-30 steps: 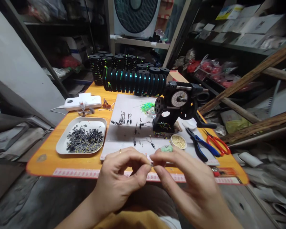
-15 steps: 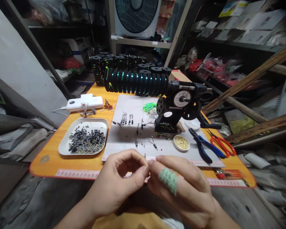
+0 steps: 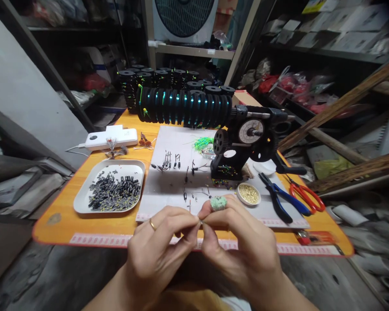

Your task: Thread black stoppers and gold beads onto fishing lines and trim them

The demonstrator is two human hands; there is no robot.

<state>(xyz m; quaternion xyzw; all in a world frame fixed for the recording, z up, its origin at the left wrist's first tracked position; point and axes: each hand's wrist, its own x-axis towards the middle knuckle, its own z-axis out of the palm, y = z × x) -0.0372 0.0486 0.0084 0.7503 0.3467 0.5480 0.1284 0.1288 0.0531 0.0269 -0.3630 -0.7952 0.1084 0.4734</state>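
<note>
Fine handwork caught mid-step, with plenty of small parts unused

The worktop [image 3: 56, 194] carries a pale board [image 3: 162, 185], which lies under the hand-cranked winder [image 3: 244, 149]. Black spools [image 3: 184, 106] fill the winder's shaft; more stacks stand behind it. To its left, a white tray [image 3: 141, 179] holds a heap of loose dark cylinders, which I take to be stock left over.

In front of the winder, the left hand [image 3: 164, 246] and right hand [image 3: 243, 242] meet, each pinching with thumb and forefinger. Blue-handled pliers [image 3: 275, 198] and red-handled scissors [image 3: 306, 196] lie right of the winder's base, unused. A dish of gold beads [image 3: 249, 194] sits just before that base.

Left of it, a few wired black cylinders [image 3: 185, 196] look already prepared. The tiny piece [image 3: 200, 222] between the fingertips seems unfinished; fingers mostly hide it.
</note>
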